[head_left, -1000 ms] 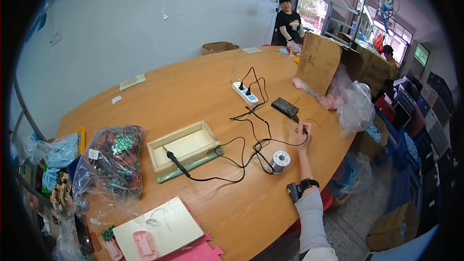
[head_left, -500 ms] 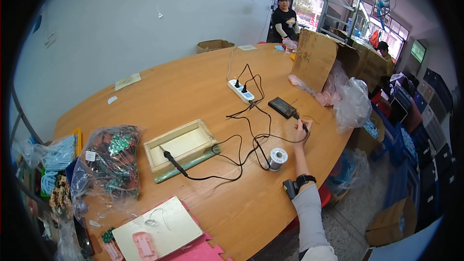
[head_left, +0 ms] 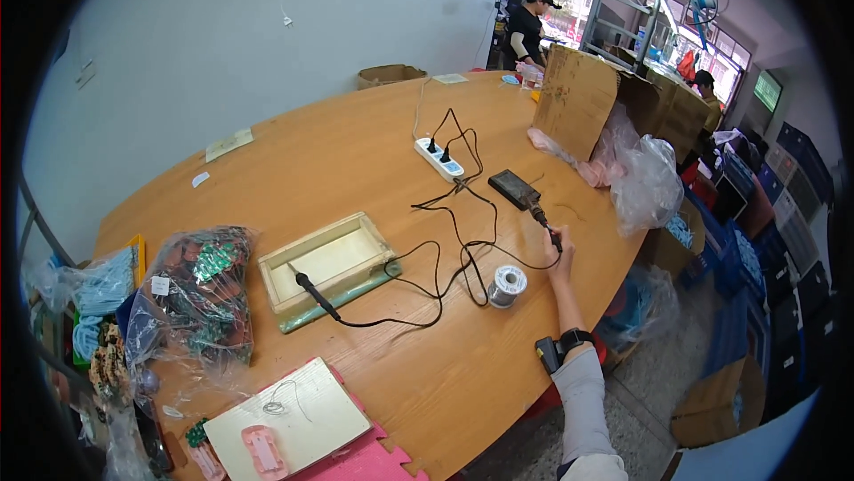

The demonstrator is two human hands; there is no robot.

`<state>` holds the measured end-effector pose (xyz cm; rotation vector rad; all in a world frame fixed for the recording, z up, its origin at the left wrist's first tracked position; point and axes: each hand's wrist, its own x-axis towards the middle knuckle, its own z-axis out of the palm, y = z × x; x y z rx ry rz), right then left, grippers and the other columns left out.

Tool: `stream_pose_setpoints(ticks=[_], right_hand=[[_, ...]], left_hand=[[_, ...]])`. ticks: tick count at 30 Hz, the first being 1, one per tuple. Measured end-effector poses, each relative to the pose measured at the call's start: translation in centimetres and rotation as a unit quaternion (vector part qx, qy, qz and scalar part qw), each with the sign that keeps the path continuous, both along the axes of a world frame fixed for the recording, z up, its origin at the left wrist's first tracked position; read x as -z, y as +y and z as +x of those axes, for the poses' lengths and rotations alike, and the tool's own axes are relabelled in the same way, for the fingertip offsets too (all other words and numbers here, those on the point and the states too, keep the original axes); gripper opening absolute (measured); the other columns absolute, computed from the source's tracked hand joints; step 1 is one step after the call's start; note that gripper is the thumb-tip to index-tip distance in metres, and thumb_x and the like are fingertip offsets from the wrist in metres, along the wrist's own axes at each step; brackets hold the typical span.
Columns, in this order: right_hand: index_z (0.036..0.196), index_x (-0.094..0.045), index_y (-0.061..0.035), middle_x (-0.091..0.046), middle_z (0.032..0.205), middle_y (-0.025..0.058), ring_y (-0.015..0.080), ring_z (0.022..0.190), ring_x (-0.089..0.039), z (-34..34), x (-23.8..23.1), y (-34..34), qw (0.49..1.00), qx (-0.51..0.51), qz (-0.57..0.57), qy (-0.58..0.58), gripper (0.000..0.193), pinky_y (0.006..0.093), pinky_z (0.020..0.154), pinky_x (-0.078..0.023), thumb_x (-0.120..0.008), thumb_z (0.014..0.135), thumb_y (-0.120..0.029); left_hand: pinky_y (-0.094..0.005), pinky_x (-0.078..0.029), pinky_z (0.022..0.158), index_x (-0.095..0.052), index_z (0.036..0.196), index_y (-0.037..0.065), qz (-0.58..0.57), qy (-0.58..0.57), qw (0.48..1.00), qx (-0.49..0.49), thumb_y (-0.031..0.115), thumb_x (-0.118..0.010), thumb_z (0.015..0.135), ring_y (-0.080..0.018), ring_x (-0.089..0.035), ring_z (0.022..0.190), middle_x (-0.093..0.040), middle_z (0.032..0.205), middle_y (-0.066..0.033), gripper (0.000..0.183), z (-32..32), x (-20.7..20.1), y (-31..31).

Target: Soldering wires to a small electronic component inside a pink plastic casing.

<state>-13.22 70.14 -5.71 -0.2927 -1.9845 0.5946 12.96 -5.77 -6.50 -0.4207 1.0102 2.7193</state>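
My right hand (head_left: 559, 248) reaches out over the right side of the table, closed around the dark handle of a soldering iron (head_left: 541, 218). The iron's front end is at the edge of a small flat black box (head_left: 514, 189); whether its tip touches the box, I cannot tell. Nearer to me, left of my forearm, stands a spool of solder wire (head_left: 507, 286). A second soldering iron (head_left: 317, 296) leans on the rim of a shallow wooden tray (head_left: 277, 296), its tip inside. My left hand is out of view.
Black cords run from a white power strip (head_left: 439, 159) across the table. At left lies a clear bag of circuit boards (head_left: 200, 294). A white board (head_left: 311, 423) with a pink plastic part (head_left: 264, 452) lies on a pink foam mat (head_left: 382, 459). A cardboard box (head_left: 576, 107) stands far right.
My right hand has drawn slightly back from the black box with the soldering iron, and more of the iron's front shows. The co-worker at the back has turned aside.
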Motion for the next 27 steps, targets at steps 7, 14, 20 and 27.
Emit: stream_pose_setpoints(ticks=[7, 14, 20, 27], right_hand=[[0.076, -0.042, 0.0000, -0.057, 0.064, 0.0118, 0.0141, 0.057, -0.058, -1.7, 0.9, -1.1, 0.963, -0.003, -0.242, 0.121, 0.018, 0.0242, 0.053, -0.047, -0.054, 0.082, -0.013], [0.080, -0.045, -0.0006, -0.055, 0.064, 0.0096, 0.0107, 0.057, -0.054, -1.0, 3.0, -0.5, 0.960, -0.019, -0.232, 0.155, 0.015, 0.0231, 0.053, -0.047, -0.053, 0.082, -0.012], [0.079, -0.044, 0.0011, -0.056, 0.063, 0.0112, 0.0136, 0.056, -0.058, 0.2, 1.2, -1.4, 0.901, 0.019, -0.372, 0.220, 0.018, 0.0243, 0.051, -0.049, -0.053, 0.083, -0.014], [0.085, -0.048, 0.0018, -0.056, 0.067, 0.0093, 0.0137, 0.058, -0.056, 2.1, 0.4, -3.9, 0.961, 0.026, -0.234, 0.148, 0.018, 0.0241, 0.054, -0.046, -0.050, 0.083, -0.016]], left_hand=[[-0.0223, -0.026, 0.054, -0.040, 0.069, 0.015, -0.013, -0.019, 1.000, -0.020, 0.019, -0.048, 0.087, -0.0054, -0.029, 0.049, -0.032, 0.053, 0.0058, 0.020, 0.5, 0.3, -1.0], [-0.0225, -0.026, 0.054, -0.040, 0.070, 0.014, -0.028, 0.008, 0.999, -0.017, 0.018, -0.050, 0.085, -0.0061, -0.028, 0.047, -0.032, 0.051, 0.0054, 0.018, -0.1, -0.2, 0.1], [-0.0230, -0.026, 0.054, -0.041, 0.069, 0.014, -0.026, 0.015, 1.000, -0.005, 0.019, -0.049, 0.086, -0.0062, -0.029, 0.047, -0.032, 0.052, 0.0051, 0.019, 0.0, -0.2, 0.2], [-0.0231, -0.027, 0.055, -0.039, 0.067, 0.014, -0.044, -0.003, 0.999, -0.020, 0.021, -0.044, 0.089, -0.0066, -0.028, 0.047, -0.032, 0.051, 0.0049, 0.023, 0.4, -0.6, 0.2]])
